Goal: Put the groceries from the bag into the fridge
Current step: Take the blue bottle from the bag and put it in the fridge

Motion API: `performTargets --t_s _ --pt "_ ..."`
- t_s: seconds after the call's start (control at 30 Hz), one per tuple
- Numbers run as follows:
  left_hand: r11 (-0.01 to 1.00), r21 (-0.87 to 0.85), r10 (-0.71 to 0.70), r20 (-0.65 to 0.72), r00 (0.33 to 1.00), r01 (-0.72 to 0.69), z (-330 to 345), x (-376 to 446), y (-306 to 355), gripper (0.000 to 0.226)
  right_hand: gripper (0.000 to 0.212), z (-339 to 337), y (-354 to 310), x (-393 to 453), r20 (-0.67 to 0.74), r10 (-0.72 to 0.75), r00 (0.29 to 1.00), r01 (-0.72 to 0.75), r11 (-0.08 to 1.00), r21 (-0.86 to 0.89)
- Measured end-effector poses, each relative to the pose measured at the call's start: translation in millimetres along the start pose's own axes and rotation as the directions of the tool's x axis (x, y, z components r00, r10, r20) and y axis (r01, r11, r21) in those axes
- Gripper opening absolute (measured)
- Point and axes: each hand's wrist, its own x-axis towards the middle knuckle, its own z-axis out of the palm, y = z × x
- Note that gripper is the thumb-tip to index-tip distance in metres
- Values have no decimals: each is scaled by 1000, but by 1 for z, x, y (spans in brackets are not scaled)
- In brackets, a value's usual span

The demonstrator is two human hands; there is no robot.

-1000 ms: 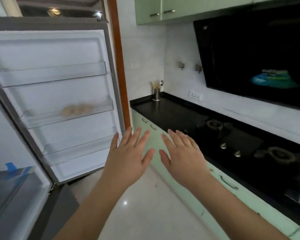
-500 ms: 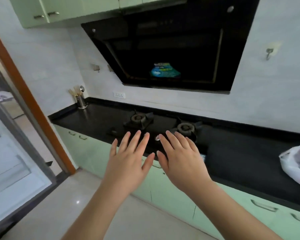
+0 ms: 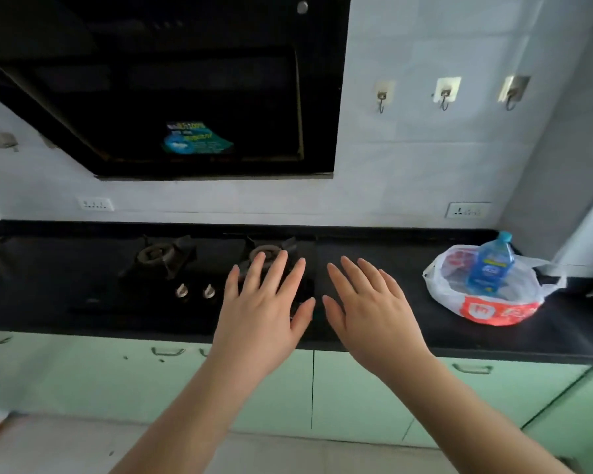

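Note:
A white plastic bag (image 3: 486, 304) with orange print sits on the black countertop (image 3: 374, 268) at the right. A blue bottle (image 3: 491, 265) with a blue cap stands upright in it, and a red-patterned packet shows behind the bottle. My left hand (image 3: 262, 314) and my right hand (image 3: 368, 311) hover side by side in front of the counter, palms down, fingers straight and spread, holding nothing. Both hands are well to the left of the bag. The fridge is out of view.
A two-burner gas stove (image 3: 192, 265) is set into the counter behind my left hand, under a black range hood (image 3: 172, 83). Pale green cabinets (image 3: 356, 388) run below the counter. Three wall hooks (image 3: 444, 94) hang above the bag.
The view has swung right, from the open fridge door across the stove to the bag on the counter. My hands stay outstretched, open and empty in front of me.

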Motion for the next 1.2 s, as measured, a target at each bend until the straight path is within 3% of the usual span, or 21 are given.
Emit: performTargets --t_s 0.3,0.6,0.83,1.2 --pt "952 -116 275 -81 958 -283 24 77 40 64 57 0 59 7 16 249 968 -246 962 -118" --pt "853 -174 481 -100 871 -492 46 143 153 64 56 -3 166 -18 -72 446 892 -451 880 -150" --pt "781 -176 596 -73 800 -599 57 195 250 74 57 -8 261 -25 -81 497 864 -504 846 -174" --pt "795 -164 594 17 804 -584 91 251 336 75 60 14 377 -18 -27 535 844 -534 835 -134"
